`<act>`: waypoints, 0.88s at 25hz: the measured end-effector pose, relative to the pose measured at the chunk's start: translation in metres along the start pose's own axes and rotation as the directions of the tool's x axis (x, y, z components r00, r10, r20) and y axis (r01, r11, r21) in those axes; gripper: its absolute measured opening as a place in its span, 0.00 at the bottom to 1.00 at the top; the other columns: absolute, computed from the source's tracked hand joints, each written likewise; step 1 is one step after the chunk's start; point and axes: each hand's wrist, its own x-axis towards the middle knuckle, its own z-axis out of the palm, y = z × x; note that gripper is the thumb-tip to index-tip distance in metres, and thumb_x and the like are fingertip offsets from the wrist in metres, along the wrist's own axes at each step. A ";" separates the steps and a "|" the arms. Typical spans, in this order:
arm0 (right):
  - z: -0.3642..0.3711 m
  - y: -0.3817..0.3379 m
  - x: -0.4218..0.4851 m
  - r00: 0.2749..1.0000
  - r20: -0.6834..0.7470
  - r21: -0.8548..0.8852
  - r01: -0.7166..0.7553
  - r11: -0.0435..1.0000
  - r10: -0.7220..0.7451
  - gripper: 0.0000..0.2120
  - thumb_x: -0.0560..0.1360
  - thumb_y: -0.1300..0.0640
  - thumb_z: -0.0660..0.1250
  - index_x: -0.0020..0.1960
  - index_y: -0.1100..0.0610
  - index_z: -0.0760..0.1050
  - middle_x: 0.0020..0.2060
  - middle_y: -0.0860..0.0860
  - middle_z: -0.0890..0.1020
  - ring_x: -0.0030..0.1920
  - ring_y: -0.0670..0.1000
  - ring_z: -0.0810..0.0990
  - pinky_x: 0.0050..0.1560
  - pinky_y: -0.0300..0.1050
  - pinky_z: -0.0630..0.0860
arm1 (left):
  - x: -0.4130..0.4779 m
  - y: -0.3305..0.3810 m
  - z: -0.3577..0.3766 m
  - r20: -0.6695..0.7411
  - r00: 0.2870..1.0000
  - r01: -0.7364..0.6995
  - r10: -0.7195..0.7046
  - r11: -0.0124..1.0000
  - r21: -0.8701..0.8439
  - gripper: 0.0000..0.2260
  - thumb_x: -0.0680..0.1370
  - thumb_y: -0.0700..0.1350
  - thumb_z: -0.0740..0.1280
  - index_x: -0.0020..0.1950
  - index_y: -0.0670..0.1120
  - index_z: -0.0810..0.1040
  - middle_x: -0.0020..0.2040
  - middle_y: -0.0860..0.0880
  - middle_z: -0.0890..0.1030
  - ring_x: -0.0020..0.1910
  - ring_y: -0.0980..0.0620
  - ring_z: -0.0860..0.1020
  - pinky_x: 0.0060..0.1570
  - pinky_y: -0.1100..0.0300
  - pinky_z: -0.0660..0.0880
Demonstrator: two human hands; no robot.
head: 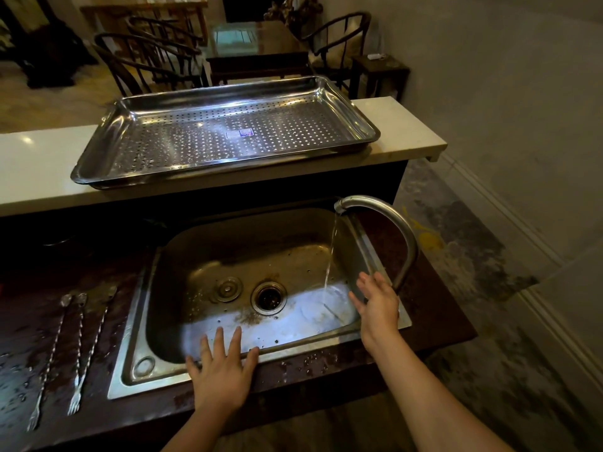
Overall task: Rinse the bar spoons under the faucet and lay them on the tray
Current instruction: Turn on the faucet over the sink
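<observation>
Three twisted-stem bar spoons point(78, 350) with fork ends lie side by side on the dark wet counter, left of the sink point(137, 324). Water runs from the curved faucet point(391, 223) into the basin's right side. My right hand point(377, 303) hovers open beside the stream near the faucet base, holding nothing. My left hand point(222, 370) is spread open with its fingers resting over the sink's front rim. The perforated steel tray point(98, 158) sits on the white ledge behind the sink, with nothing on it.
A drain point(268, 296) and a loose plug point(227, 288) lie in the basin. Dark chairs point(146, 63) and a glass-topped table point(257, 40) stand beyond the ledge. A grey wall and stained floor lie to the right.
</observation>
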 end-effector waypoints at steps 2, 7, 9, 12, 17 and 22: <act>-0.002 0.005 -0.002 0.999 0.027 -0.075 0.022 0.997 -0.020 0.24 0.81 0.63 0.62 0.76 0.58 0.62 0.64 0.57 0.76 0.63 0.54 0.77 0.61 0.54 0.77 | 0.001 0.000 0.001 0.001 1.000 0.002 -0.002 1.000 -0.003 0.31 0.77 0.69 0.43 0.77 0.61 0.44 0.80 0.49 0.44 0.78 0.42 0.39 0.72 0.35 0.40; 0.002 0.023 -0.007 0.991 0.114 -0.349 0.109 0.931 -0.073 0.17 0.80 0.63 0.63 0.69 0.59 0.71 0.58 0.56 0.80 0.58 0.54 0.80 0.60 0.51 0.78 | 0.002 -0.004 0.000 -0.043 0.999 -0.001 -0.003 0.996 -0.092 0.31 0.77 0.68 0.49 0.78 0.58 0.50 0.80 0.48 0.51 0.78 0.45 0.46 0.73 0.39 0.44; 0.007 0.029 -0.008 0.987 0.153 -0.422 0.116 0.899 -0.056 0.12 0.80 0.63 0.65 0.64 0.59 0.75 0.56 0.56 0.81 0.57 0.54 0.80 0.59 0.50 0.78 | 0.002 -0.009 -0.005 -0.083 0.997 -0.015 0.001 0.985 -0.173 0.30 0.78 0.66 0.53 0.77 0.56 0.54 0.79 0.48 0.56 0.78 0.46 0.51 0.73 0.41 0.49; 0.020 0.051 -0.015 0.962 0.271 -0.618 0.191 0.763 -0.021 0.06 0.79 0.60 0.67 0.50 0.50 0.79 0.49 0.53 0.83 0.52 0.54 0.82 0.58 0.55 0.80 | 0.001 -0.022 -0.014 -0.116 0.993 -0.033 0.004 0.968 -0.248 0.30 0.77 0.65 0.54 0.76 0.53 0.60 0.77 0.47 0.61 0.76 0.46 0.58 0.71 0.45 0.59; 0.050 0.090 -0.036 0.893 0.450 -0.777 0.376 0.505 0.027 0.05 0.79 0.57 0.66 0.51 0.54 0.81 0.44 0.50 0.83 0.47 0.52 0.80 0.47 0.44 0.73 | -0.001 -0.038 -0.025 -0.131 0.991 -0.024 -0.023 0.937 -0.349 0.24 0.80 0.58 0.59 0.73 0.49 0.68 0.71 0.47 0.69 0.69 0.47 0.68 0.66 0.52 0.67; 0.064 0.117 -0.051 0.874 0.482 -0.812 0.420 0.404 0.059 0.04 0.78 0.58 0.66 0.46 0.53 0.79 0.39 0.48 0.80 0.43 0.50 0.77 0.42 0.43 0.69 | -0.007 -0.054 -0.038 -0.121 0.991 -0.012 -0.049 0.889 -0.457 0.17 0.78 0.49 0.65 0.65 0.47 0.76 0.64 0.48 0.74 0.53 0.51 0.78 0.55 0.58 0.72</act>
